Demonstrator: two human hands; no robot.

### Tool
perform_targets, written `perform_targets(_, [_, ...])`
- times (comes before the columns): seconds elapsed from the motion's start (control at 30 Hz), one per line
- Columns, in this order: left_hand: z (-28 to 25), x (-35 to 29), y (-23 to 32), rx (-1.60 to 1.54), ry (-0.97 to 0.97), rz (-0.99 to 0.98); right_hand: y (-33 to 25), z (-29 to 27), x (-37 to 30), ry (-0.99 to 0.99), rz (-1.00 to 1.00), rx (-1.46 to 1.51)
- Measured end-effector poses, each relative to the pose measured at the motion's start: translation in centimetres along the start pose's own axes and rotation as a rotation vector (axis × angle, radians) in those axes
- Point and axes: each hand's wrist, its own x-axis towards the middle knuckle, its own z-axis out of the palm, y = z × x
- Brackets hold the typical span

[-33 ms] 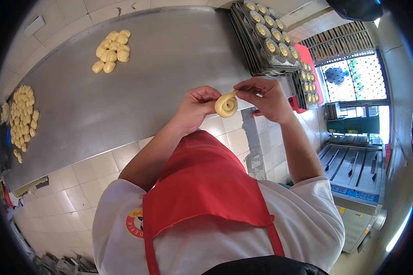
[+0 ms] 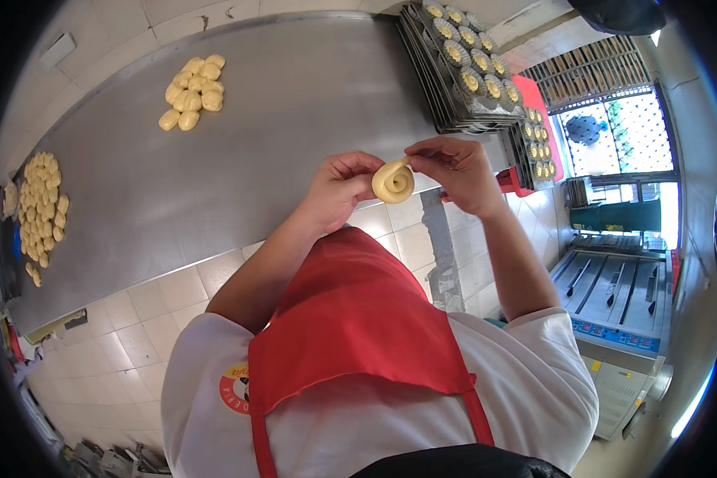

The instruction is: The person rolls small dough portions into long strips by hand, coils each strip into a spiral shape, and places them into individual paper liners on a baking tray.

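A pale yellow coil of dough (image 2: 393,184) hangs between my two hands, just past the near edge of the steel table. My left hand (image 2: 344,185) grips its left side between thumb and fingers. At its upper right, my right hand (image 2: 454,171) pinches the tail end of the dough strip. The coil is wound in a spiral, its open face turned up. On the table, a small cluster of dough pieces (image 2: 191,94) lies at the far left of centre. A larger group of dough pieces (image 2: 40,203) sits at the table's left end.
Stacked trays of filled paper cups (image 2: 470,56) stand at the table's far right corner. Beyond them, another tray of cups (image 2: 537,143) rests on a red surface (image 2: 557,151). A steel oven (image 2: 613,291) with blue controls stands at the right. The steel table (image 2: 295,88) spans the far side.
The dough coil has turned very slightly in my fingers. Both hands keep their grip in nearly the same place.
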Motion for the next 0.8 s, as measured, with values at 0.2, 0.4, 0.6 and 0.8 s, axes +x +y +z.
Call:
perform_targets(0.2, [2.2,7.6,0.2,0.185,0.26,-0.094,8.5,0.1,3.3,0.194,0.16,0.64])
perform_targets(0.4, [3.8,21.7,5.5,0.648,0.346,0.224,11.0,-12.6,16.5,0.345,0.062,0.895])
perform_targets(0.6, [-13.2,17.6,13.0,1.334,1.016,0.313,12.6,-36.1,35.6,0.82,-0.49,0.957])
perform_targets(0.8, [-16.4,16.2,9.6,1.409,1.157,0.091,28.0,-45.8,46.7,0.908,0.237,-0.181])
